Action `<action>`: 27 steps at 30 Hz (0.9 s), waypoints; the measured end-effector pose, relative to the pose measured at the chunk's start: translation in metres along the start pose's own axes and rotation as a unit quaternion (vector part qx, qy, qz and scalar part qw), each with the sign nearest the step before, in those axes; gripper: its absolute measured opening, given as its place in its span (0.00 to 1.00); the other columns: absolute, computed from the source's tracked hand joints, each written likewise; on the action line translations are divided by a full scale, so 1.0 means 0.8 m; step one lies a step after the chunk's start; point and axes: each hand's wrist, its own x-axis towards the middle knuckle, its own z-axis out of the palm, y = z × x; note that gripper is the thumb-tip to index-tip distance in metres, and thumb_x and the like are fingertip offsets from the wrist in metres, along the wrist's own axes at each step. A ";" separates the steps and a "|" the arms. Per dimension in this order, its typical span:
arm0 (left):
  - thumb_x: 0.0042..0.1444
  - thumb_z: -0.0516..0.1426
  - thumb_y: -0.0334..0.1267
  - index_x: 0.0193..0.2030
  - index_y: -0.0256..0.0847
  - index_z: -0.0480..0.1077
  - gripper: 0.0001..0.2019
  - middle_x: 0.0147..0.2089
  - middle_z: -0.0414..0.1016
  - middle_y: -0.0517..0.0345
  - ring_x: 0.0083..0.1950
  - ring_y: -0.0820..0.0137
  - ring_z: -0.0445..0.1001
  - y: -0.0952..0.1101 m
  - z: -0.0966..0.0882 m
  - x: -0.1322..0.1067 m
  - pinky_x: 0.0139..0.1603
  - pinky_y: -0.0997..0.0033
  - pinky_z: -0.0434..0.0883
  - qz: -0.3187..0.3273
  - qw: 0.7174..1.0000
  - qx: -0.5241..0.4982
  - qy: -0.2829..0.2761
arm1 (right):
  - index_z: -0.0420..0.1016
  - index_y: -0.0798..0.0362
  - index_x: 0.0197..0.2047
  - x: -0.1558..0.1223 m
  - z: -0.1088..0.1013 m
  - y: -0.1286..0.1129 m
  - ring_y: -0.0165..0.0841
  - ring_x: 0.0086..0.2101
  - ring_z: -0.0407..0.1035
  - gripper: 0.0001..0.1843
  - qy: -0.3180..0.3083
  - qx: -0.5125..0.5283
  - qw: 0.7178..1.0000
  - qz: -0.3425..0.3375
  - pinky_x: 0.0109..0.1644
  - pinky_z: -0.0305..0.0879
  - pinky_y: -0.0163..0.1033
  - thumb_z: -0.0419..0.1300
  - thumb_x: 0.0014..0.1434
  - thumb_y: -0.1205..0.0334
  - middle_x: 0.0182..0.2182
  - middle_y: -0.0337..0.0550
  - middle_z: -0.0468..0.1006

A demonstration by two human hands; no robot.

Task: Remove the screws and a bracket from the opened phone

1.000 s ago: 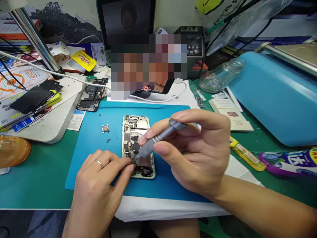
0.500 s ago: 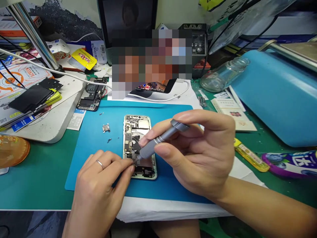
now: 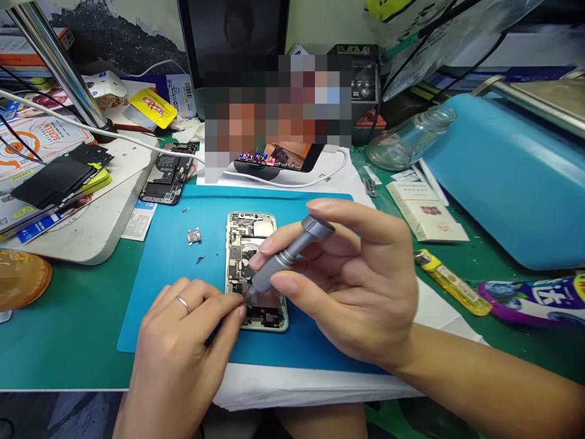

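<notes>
An opened phone lies face down on a blue work mat, its boards and shields exposed. My right hand is closed round a grey precision screwdriver, whose tip touches the phone's lower half. My left hand, with a ring on one finger, pinches its fingertips together at the phone's lower left edge, right beside the screwdriver tip. Whether it holds a small part I cannot make out. A small loose metal part and tiny screws lie on the mat left of the phone.
A second dismantled phone rests at the mat's far left corner. A white lamp base with black parts stands left. A glass jar, a cigarette pack, a yellow lighter and a blue padded block lie right.
My right hand and the screwdriver shifted slightly left and the handle tilted a little. My left hand stays pinched at the phone's edge.
</notes>
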 end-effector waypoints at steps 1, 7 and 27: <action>0.67 0.60 0.29 0.47 0.45 0.75 0.07 0.38 0.75 0.64 0.38 0.72 0.70 0.000 0.000 0.000 0.40 0.66 0.64 -0.002 1.000 -0.001 -0.002 | 0.64 0.41 0.66 0.000 0.000 0.000 0.31 0.43 0.78 0.34 -0.002 0.001 1.000 0.001 0.40 0.83 0.34 0.63 0.62 0.79 0.45 0.41 0.77; 0.67 0.61 0.32 0.48 0.45 0.74 0.06 0.38 0.75 0.64 0.38 0.71 0.70 0.000 0.000 0.000 0.39 0.66 0.64 -0.017 1.000 0.004 -0.001 | 0.65 0.42 0.67 0.001 -0.003 0.002 0.31 0.43 0.78 0.34 -0.002 -0.002 1.000 -0.009 0.41 0.84 0.34 0.63 0.63 0.78 0.45 0.41 0.78; 0.67 0.59 0.31 0.46 0.46 0.74 0.05 0.38 0.75 0.64 0.37 0.71 0.71 0.000 0.001 -0.001 0.41 0.65 0.65 -0.027 1.000 -0.002 0.005 | 0.66 0.41 0.66 -0.001 -0.002 0.001 0.31 0.43 0.78 0.32 -0.006 -0.017 1.000 -0.006 0.40 0.84 0.35 0.63 0.64 0.77 0.46 0.41 0.78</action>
